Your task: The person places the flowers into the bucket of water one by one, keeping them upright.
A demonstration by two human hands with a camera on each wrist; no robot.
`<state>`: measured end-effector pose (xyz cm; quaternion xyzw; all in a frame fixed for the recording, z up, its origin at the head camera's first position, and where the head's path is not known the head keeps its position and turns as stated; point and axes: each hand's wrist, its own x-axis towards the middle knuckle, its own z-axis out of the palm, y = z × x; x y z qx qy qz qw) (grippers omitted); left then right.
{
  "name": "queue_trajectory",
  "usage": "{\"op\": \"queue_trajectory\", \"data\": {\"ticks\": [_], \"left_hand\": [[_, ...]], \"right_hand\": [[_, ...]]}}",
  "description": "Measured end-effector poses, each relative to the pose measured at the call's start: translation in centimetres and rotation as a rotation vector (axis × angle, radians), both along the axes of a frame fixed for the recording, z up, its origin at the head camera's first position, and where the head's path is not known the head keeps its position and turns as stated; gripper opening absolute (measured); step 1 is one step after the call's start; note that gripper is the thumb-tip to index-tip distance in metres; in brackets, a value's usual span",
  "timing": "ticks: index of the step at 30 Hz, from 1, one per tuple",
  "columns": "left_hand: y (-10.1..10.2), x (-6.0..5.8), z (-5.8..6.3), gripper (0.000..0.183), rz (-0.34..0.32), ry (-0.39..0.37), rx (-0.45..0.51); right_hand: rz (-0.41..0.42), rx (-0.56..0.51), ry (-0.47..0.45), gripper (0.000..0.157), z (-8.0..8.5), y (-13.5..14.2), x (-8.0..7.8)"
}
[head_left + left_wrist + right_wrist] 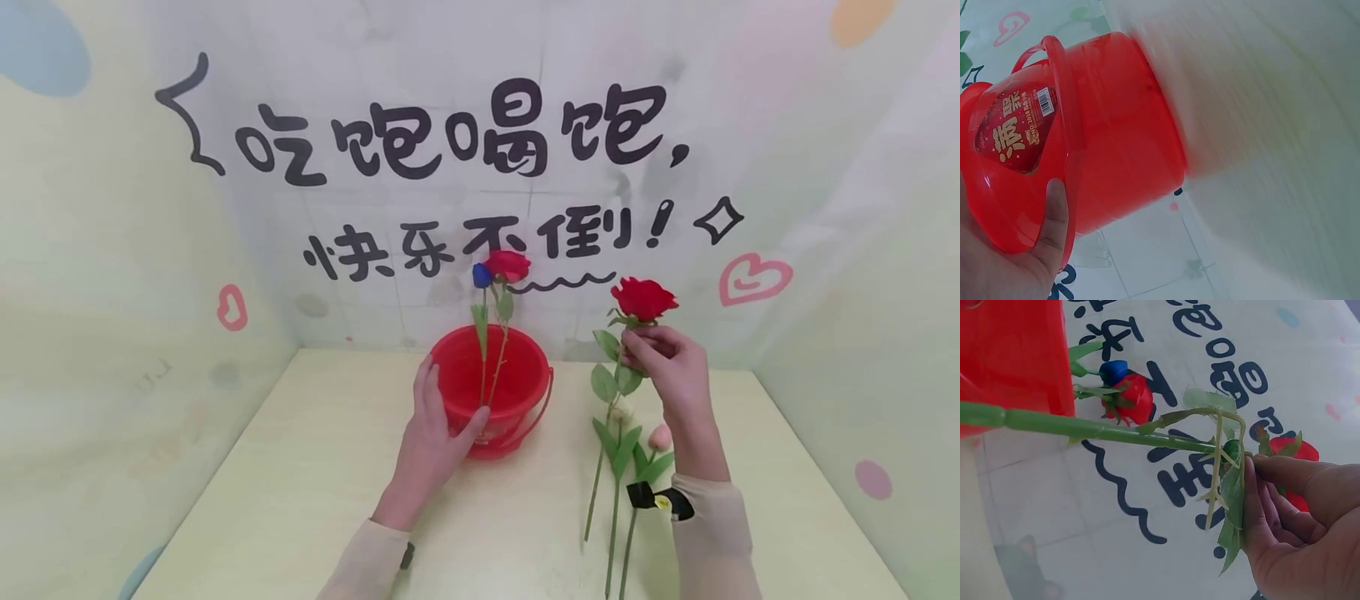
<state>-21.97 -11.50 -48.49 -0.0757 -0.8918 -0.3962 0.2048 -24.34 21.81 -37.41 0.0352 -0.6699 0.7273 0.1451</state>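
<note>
Left hand (pixel 431 442): reaches up and forward to the near left side of a red plastic bucket with a thin red handle (pixel 521 375). Fingers extend along the outer left side up to the rim; thumb lies apart from them across the near front, by the rim. Grip: curved around the bucket's side. Left wrist view shows the thumb against the red wall beside the printed label; fingertips hidden there.

Right hand (pixel 675 367): raised to the right of the bucket, wrist bent so the fingers point left. Grip: thumb and forefinger together, clamped on the green stem of a full red artificial rose (pixel 643 300) just beneath its head; remaining fingers folded in. Rose head stands above the hand; leafy stem slants down and slightly left. Cannot tell whether its lower end touches the table.

Bucket stands on the pale yellow table (pixel 300 500), holding a second red artificial rose (pixel 508 265) and a small blue artificial bud (pixel 482 276), both heads above the rim. Below the right hand: a whitish artificial flower (pixel 621 412) and a pink tulip-shaped artificial bud (pixel 660 437), green stems toward the near edge.
</note>
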Motion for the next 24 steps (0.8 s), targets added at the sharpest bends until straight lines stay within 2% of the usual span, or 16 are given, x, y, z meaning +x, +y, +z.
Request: {"op": "queue_trajectory", "data": {"ticks": [6, 14, 20, 24], "left_hand": [[0.1, -0.2, 0.1, 0.116, -0.002, 0.020, 0.001], [0.1, -0.2, 0.1, 0.118, 0.003, 0.006, -0.015], [-0.1, -0.1, -0.1, 0.117, -0.007, 0.012, 0.003], [-0.1, -0.2, -0.2, 0.117, -0.013, 0.017, 0.006]], "right_hand": [[0.023, 0.003, 0.063, 0.032, 2.7, -1.5, 0.0], [0.022, 0.008, 0.129, 0.028, 4.7, -2.9, -0.1], [0.008, -0.094, 0.233, 0.021, 6.5, -4.0, -0.4], [-0.035, -0.184, 0.319, 0.019, 7.8, -4.6, -0.5]]}}
